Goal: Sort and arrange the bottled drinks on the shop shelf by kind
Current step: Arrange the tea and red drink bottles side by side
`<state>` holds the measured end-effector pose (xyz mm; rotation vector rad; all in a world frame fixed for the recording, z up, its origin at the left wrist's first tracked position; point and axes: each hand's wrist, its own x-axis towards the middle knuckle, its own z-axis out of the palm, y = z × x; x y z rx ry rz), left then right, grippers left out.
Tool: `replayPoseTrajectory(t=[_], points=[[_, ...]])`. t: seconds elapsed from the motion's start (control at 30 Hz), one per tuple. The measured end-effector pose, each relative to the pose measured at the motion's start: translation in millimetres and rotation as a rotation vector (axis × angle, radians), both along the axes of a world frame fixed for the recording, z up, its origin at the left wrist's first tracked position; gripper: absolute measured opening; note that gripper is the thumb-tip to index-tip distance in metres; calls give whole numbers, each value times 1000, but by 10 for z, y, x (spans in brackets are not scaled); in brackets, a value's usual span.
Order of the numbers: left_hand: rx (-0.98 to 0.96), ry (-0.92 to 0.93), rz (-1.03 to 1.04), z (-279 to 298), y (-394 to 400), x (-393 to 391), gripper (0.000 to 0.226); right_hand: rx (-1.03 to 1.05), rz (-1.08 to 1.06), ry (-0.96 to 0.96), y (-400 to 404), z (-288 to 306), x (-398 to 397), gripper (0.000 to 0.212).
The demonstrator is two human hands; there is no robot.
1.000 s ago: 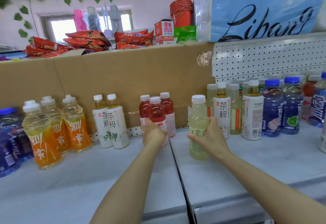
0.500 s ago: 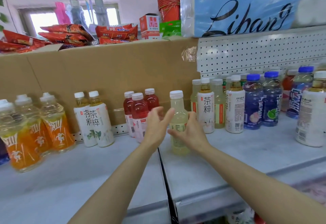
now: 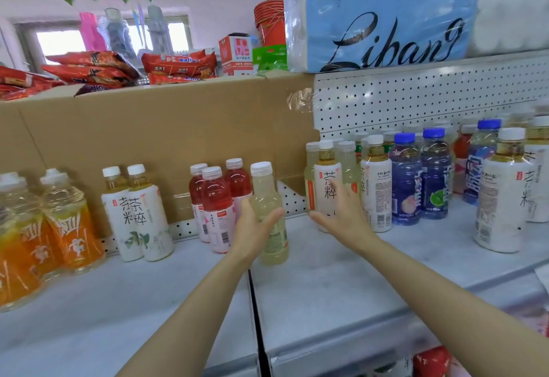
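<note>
Both hands reach over the pale shelf (image 3: 341, 281). The left hand (image 3: 255, 229) wraps its thumb and fingers round the lower body of a pale yellow bottle (image 3: 269, 213) that stands upright close to the seam between the two shelf boards. The right hand (image 3: 341, 219) is spread, fingers straight and apart, holding nothing, just in front of a white-labelled tea bottle (image 3: 326, 180).

The held bottle looks full, so it is probably fairly heavy for its size, with stiff but slightly yielding clear plastic walls and a smooth, possibly slick surface. A grip round the wide lower body, below the narrowing shoulder, seems safest; the white screw cap offers little purchase.

Just left of the left hand, touching or nearly touching the held bottle, stand three red drinks (image 3: 215, 204) with white caps and pink labels. Further left are two tea bottles (image 3: 136, 213) in glossy white sleeves, then ribbed orange juice bottles (image 3: 69, 222). Beyond the right hand, more pale yellow bottles (image 3: 346, 162) crowd behind the tea, likely the held one's kind. Right of them stand blue-capped bottles (image 3: 419, 177) of dark blue drink.

Behind everything run a matte cardboard wall (image 3: 148, 127) and white perforated metal backing (image 3: 416, 100).
</note>
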<state>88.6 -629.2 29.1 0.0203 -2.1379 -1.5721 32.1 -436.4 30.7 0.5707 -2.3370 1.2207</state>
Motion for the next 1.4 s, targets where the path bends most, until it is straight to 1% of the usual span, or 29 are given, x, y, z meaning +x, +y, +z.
replayPoseTrajectory(t=[0.07,0.13,0.2,0.27,0.33,0.4,0.47,0.53,0.57,0.6,0.63,0.67,0.7,0.73,0.77,0.8,0.87,0.9,0.97,1.03,1.1,1.17,1.23,1.3,1.33,1.4], points=[[-2,-21,36,13,-16,-56,47,-22,-167,-1,2,4,-137,87],[-19,-43,59,16,-19,-155,51,4,-238,-36,-42,10,-236,79],[-36,-58,72,2,-11,-288,59,10,-268,-83,-87,31,-315,76],[-61,-68,104,-5,26,-396,64,-11,-280,-103,-130,48,-382,79],[-73,-85,133,-2,69,-509,68,-6,-307,-86,-163,53,-433,77],[-85,-99,161,8,107,-629,67,27,-344,-61,-174,51,-472,73],[-79,-104,193,12,135,-756,66,75,-349,-35,-171,40,-497,71],[-78,-111,263,32,242,-807,71,96,-336,-16,-158,38,-519,71],[-123,-101,362,55,332,-795,75,99,-324,-10,-143,39,-520,71],[-210,-44,491,82,435,-764,78,104,-306,-10,-118,42,-513,70],[-325,61,597,121,551,-708,78,110,-286,-9,-79,45,-497,69],[-426,196,644,148,660,-686,74,121,-267,-6,-24,43,-481,66],[-483,302,619,175,764,-689,70,143,-250,9,45,34,-453,64],[-482,331,519,209,860,-707,66,183,-236,42,124,25,-415,60],[-453,294,405,226,940,-752,64,240,-226,88,205,13,-372,55],[-414,214,310,216,1013,-815,66,300,-223,141,289,3,-326,49],[-326,27,217,146,1144,-941,77,379,-238,231,460,-19,-251,37],[-258,-39,201,95,1204,-990,84,394,-259,262,541,-30,-218,35],[-124,-118,210,4,1294,-1044,89,409,-323,290,694,-53,-197,42],[-83,-164,247,-52,1332,-1071,85,372,-391,264,827,-79,-218,53],[-92,-169,272,-74,1333,-1077,80,284,-434,168,923,-93,-275,64],[-80,-165,255,-78,1334,-1047,77,172,-441,18,964,-101,-357,77],[-52,-164,230,-70,1317,-989,80,72,-430,-87,924,-100,-435,83],[-28,-143,229,-57,1259,-913,86,62,-456,-122,818,-71,-482,88],[-21,-127,232,-10,1245,-809,82,77,-491,-126,757,-55,-497,92],[11,-86,245,89,1217,-615,65,58,-575,-145,652,-26,-512,97]])
